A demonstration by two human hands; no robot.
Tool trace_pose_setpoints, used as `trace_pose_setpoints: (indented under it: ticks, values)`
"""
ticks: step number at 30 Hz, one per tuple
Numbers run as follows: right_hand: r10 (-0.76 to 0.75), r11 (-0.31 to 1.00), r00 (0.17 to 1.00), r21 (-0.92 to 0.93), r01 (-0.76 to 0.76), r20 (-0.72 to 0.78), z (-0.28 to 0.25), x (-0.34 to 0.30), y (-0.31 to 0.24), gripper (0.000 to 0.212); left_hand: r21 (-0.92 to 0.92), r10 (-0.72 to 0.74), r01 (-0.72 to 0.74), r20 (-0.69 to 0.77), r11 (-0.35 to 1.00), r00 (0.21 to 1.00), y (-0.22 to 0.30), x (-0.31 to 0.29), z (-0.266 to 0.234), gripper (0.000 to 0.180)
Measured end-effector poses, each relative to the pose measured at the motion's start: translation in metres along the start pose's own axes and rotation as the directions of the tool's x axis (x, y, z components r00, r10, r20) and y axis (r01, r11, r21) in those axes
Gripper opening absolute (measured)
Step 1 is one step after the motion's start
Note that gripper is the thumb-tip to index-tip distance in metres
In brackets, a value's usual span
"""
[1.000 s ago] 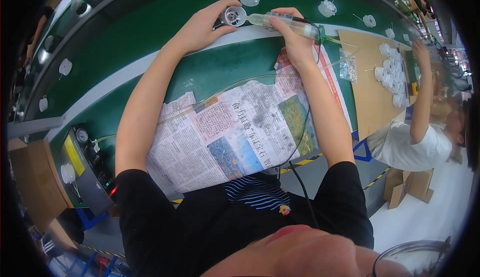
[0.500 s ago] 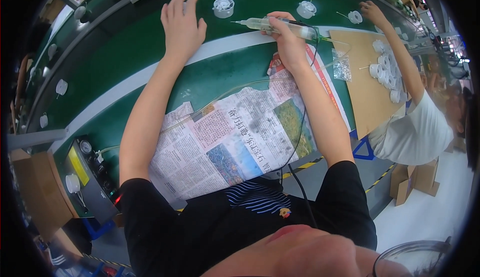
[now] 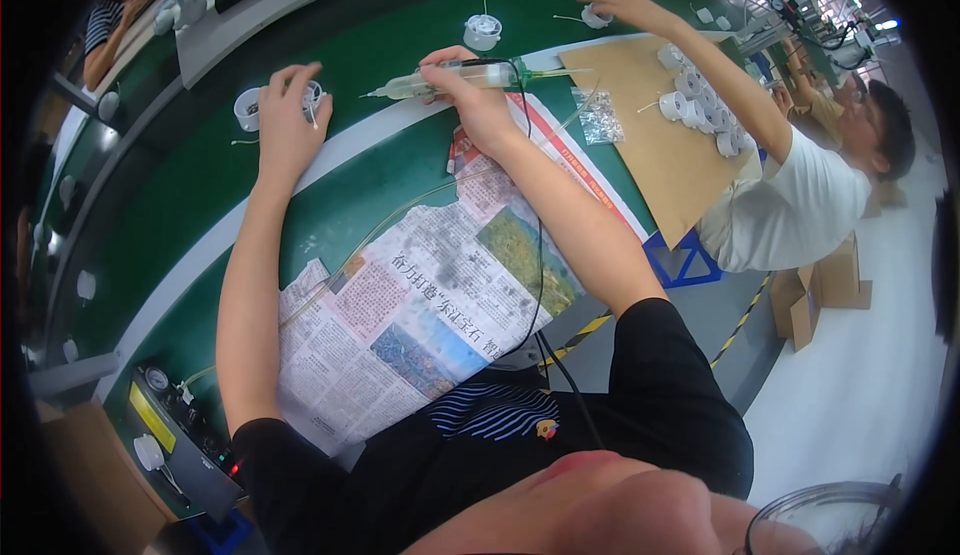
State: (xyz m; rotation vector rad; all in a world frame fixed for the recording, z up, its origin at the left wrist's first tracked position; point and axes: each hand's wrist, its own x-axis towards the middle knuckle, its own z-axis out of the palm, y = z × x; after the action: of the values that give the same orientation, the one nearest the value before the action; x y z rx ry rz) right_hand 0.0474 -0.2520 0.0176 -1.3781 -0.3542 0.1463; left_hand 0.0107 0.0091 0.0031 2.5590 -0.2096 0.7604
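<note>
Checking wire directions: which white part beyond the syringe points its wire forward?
The left part, beyond the right hand; right part, by a co-worker's hand, points its wire left.

Yellow-black tape (image 3: 578, 339) marks the grey floor (image 3: 690, 325) — bluish-white lights (image 3: 886, 26) shine at upper right.

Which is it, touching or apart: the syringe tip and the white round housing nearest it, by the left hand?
Apart. The head view shows green work surface between the syringe tip and the white round housing.
</note>
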Motion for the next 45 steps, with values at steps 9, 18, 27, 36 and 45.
trace_pose_setpoints:
  ticks: [9, 18, 27, 36, 45]
  values:
    - [0.010, 1.000, 1.000, -0.017, -0.010, -0.005, -0.002, 0.000, 0.000, 0.023, 0.245, 0.038, -0.006, -0.125, 0.969, 0.991, 0.005, -0.002, 0.001, 0.047]
    - [0.025, 0.997, 1.000, 0.077, -0.025, 0.011, -0.006, 0.001, 0.003, 0.024, -0.444, -0.083, 0.097, 0.051, 0.891, 0.995, 0.018, -0.001, -0.009, 0.045]
    - [0.008, 0.987, 0.999, 0.161, -0.014, 0.040, -0.007, 0.002, 0.002, 0.023, -0.392, -0.059, 0.117, 0.156, 0.913, 0.986, 0.012, -0.003, -0.005, 0.042]
    - [-0.011, 0.997, 0.999, 0.070, 0.008, 0.039, -0.004, 0.001, 0.000, 0.024, -0.353, 0.065, 0.001, 0.177, 0.936, 0.982, 0.006, -0.005, -0.004, 0.031]
    - [-0.089, 0.987, 0.996, -0.129, 0.091, 0.024, 0.002, -0.002, 0.000, 0.027, -0.399, 0.136, -0.074, 0.129, 0.914, 0.982, 0.001, -0.004, 0.001, 0.020]
